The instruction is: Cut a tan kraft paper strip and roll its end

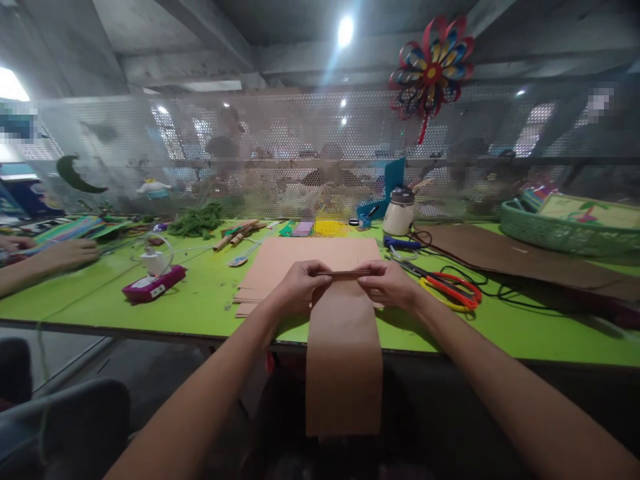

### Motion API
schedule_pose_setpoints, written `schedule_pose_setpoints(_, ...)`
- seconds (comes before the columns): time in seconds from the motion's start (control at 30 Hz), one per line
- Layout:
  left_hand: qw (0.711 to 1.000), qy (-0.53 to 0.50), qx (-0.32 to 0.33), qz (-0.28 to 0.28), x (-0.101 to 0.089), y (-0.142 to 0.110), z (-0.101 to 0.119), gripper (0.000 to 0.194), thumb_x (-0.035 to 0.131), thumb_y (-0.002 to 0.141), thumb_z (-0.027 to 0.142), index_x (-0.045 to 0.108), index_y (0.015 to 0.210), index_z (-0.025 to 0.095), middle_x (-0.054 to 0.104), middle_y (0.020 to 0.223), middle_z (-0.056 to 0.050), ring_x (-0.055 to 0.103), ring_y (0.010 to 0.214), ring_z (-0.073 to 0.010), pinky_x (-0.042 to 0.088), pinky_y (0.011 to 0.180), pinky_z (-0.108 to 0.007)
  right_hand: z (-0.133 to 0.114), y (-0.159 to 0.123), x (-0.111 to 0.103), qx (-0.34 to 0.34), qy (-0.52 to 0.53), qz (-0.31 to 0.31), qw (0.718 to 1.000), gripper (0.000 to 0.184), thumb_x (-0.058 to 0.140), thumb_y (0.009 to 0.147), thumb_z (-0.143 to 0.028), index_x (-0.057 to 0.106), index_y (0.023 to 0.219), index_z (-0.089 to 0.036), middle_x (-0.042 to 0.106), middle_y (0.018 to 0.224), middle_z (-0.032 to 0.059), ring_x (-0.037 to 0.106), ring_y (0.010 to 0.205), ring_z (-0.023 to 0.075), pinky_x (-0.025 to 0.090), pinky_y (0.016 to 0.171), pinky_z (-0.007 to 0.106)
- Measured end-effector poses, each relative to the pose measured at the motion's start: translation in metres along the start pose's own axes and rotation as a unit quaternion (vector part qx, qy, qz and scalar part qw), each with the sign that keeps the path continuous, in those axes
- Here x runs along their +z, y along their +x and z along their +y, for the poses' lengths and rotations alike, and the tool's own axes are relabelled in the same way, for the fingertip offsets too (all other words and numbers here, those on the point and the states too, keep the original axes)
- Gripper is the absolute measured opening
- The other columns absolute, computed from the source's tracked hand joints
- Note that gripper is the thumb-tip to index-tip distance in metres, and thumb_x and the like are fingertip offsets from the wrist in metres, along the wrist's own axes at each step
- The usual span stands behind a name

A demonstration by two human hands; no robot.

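Observation:
A strip of brown paper (pixel 344 373) hangs from my two hands over the front edge of the table. Its upper end is folded into a narrow layered band. My left hand (pixel 305 283) is closed on the left end of that band, thumb and fingers pinching it. At the other end my right hand (pixel 387 281) pinches the fold the same way. Beneath and behind the hands lies a stack of light brown paper sheets (pixel 285 257) on the green table (pixel 210 307). Scissors (pixel 453 290) with red and yellow handles rest right of my right hand.
A purple power strip (pixel 154 283) with a white plug stands at left, near another person's hand (pixel 80 253). At right are a white jar (pixel 399 212), a blue-handled tool (pixel 403 244), black cable, a large brown sheet (pixel 500 257) and a green basket (pixel 565 230). Mesh panel behind.

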State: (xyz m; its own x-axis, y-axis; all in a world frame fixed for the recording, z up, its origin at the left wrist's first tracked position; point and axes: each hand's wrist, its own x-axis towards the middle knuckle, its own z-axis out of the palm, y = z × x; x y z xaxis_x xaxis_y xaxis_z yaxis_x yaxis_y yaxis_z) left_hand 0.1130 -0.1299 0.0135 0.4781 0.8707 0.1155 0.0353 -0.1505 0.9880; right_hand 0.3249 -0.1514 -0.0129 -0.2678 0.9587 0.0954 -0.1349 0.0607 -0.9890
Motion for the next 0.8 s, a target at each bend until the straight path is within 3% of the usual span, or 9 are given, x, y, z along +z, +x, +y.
schedule_pose_setpoints(0.17,0.999,0.032,0.009,0.037,0.002,-0.003,0.008,0.013,0.067,0.062,0.019,0.062,0.07,0.01,0.055,0.061,0.0,0.047,0.053,-0.0088,0.036,0.053,-0.021,0.0,-0.001,0.003,0.004,0.02,-0.009,1.0,0.031,0.07,0.061,-0.019,0.063,0.092,-0.016,0.044,0.043,-0.0087,0.028,0.031,0.0025,0.018,0.033,0.016)
schedule_pose_setpoints(0.3,0.999,0.031,0.011,0.015,-0.001,0.001,0.003,0.017,0.067,0.061,0.019,0.065,0.075,0.009,0.058,0.063,-0.001,0.05,0.058,-0.011,0.039,0.059,-0.023,0.003,0.002,-0.001,0.0,0.022,0.014,1.0,0.026,0.068,0.063,-0.019,0.064,0.088,-0.015,0.036,0.037,-0.011,0.023,0.028,0.0028,0.017,0.031,0.016)
schedule_pose_setpoints(0.4,1.0,0.028,0.007,-0.004,-0.006,0.004,-0.002,0.023,0.066,0.062,0.018,0.067,0.083,0.01,0.063,0.071,-0.003,0.054,0.064,-0.0129,0.041,0.063,-0.025,0.005,0.005,-0.005,-0.025,0.03,0.044,0.998,0.023,0.07,0.06,-0.016,0.066,0.082,-0.015,0.051,0.046,-0.0054,0.039,0.034,0.005,0.028,0.035,0.018)
schedule_pose_setpoints(0.53,0.998,0.053,0.016,-0.03,-0.013,0.007,-0.005,0.028,0.064,0.064,0.016,0.068,0.091,0.011,0.066,0.085,-0.005,0.057,0.077,-0.0161,0.042,0.073,-0.028,0.003,0.007,-0.005,-0.042,0.066,0.045,0.996,0.021,0.07,0.057,-0.013,0.069,0.077,-0.015,0.066,0.069,0.0029,0.06,0.061,0.0126,0.046,0.058,0.023)
schedule_pose_setpoints(0.63,0.996,0.069,0.023,-0.047,-0.016,0.009,-0.005,0.028,0.063,0.063,0.013,0.068,0.091,0.012,0.067,0.086,-0.005,0.057,0.078,-0.0161,0.043,0.076,-0.029,0.002,0.007,-0.004,-0.048,0.066,0.049,0.995,0.02,0.068,0.056,-0.012,0.07,0.076,-0.015,0.068,0.072,0.0036,0.061,0.066,0.0136,0.047,0.066,0.025)
schedule_pose_setpoints(0.8,0.993,0.096,0.028,-0.058,-0.018,0.009,-0.003,0.028,0.06,0.064,0.011,0.068,0.09,0.012,0.067,0.087,-0.005,0.057,0.079,-0.0163,0.043,0.074,-0.028,0.005,0.009,-0.007,-0.048,0.049,0.057,0.996,0.02,0.067,0.057,-0.013,0.07,0.077,-0.015,0.066,0.065,0.0028,0.059,0.06,0.0131,0.045,0.057,0.024)
